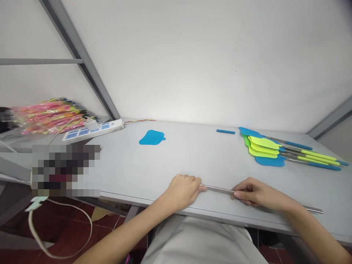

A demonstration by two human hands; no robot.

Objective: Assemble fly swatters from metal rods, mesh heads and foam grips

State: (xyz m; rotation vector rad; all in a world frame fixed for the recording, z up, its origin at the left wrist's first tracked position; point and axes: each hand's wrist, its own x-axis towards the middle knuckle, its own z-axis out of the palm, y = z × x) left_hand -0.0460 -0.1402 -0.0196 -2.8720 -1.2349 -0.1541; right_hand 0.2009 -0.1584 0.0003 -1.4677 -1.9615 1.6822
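Note:
A thin metal rod (pixel 218 189) lies near the table's front edge, held in both hands. My left hand (pixel 185 190) is closed over its left part, and the rod's tip pokes out beyond the knuckles. My right hand (pixel 254 192) pinches the rod between thumb and fingers farther right. Past my right wrist, a metal rod end (pixel 313 209) shows; my arm hides whether it belongs to the same rod. Behind the hands lie a loose blue flyswatter head (pixel 152 137) and a short blue handle sleeve (pixel 225 131).
Several blue, yellow and green flyswatters (pixel 264 146) are piled at the right. A white power strip (pixel 93 130) rests at the left, near plastic-wrapped colourful bundles (pixel 49 115). A pixelated patch covers the table's left corner. A pale cable (pixel 89 227) loops below.

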